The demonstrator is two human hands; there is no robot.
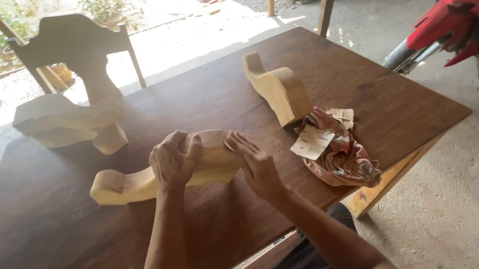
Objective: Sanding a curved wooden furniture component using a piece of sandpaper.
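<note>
A curved, pale carved wooden leg lies on its side across the brown wooden table. My left hand grips it from above near its thick right end. My right hand presses against that same end, fingers together, with what looks like a small piece of sandpaper under the fingertips. A second carved leg stands on edge to the right, behind my right hand.
A crumpled patterned cloth with pieces of sandpaper on it lies at the right. A stack of carved legs sits at the back left. A wooden chair back stands behind the table. A red motorbike is parked at the top right.
</note>
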